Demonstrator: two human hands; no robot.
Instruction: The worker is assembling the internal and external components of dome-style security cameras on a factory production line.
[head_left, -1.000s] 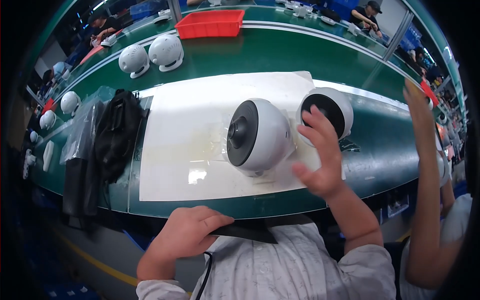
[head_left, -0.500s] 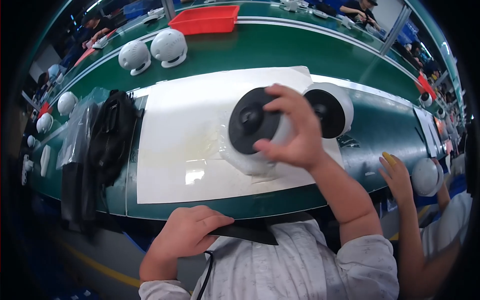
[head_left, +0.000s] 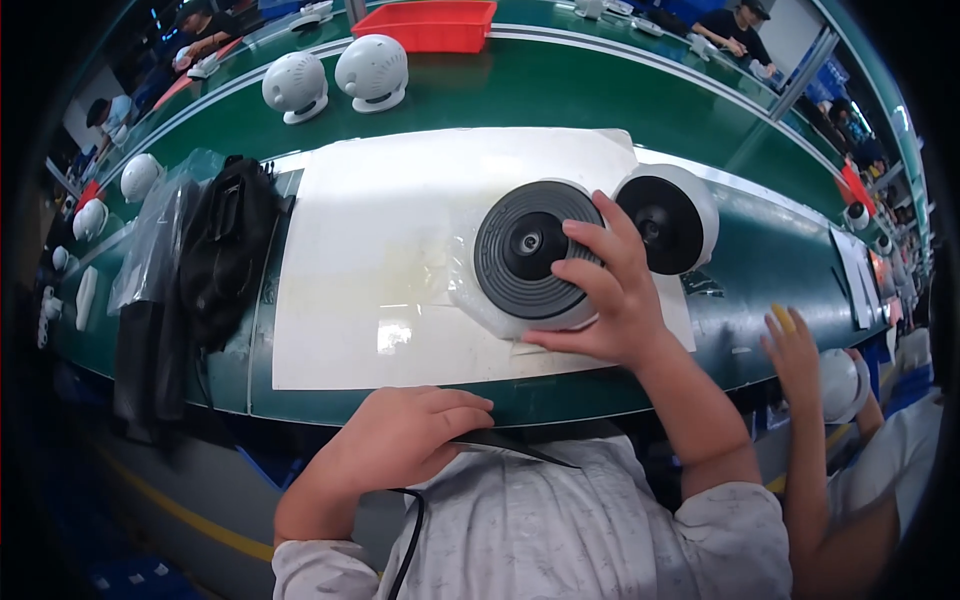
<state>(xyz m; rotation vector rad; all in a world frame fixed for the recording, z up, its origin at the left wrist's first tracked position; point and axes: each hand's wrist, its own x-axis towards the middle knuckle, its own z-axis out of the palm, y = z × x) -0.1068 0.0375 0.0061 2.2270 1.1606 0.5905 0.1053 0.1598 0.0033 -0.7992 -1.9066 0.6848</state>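
Note:
A round white device (head_left: 535,262) with a ribbed grey ring face and a black centre sits on clear plastic film, its face turned up. My right hand (head_left: 615,300) reaches around its right side, thumb at the lower rim and bent fingers over the face edge. Behind it to the right stands a similar white device with a smooth black disc (head_left: 660,225). My left hand (head_left: 410,430) lies at the table's front edge, fingers together and curled down. A flat black strip (head_left: 515,445) runs out from under it; whether the fingers hold the strip is hidden.
A white sheet (head_left: 350,250) lies under the work on the green table. To the left are a black bag (head_left: 228,250) and clear plastic bags (head_left: 150,255). Two white round-headed devices (head_left: 372,72) and a red tray (head_left: 425,25) stand farther back. A co-worker's hand (head_left: 795,350) is at right.
The device's face has gone from a smooth, tilted, dark look to sharp grey rings facing up. My right hand has shifted down its right side. My left hand stays at the edge.

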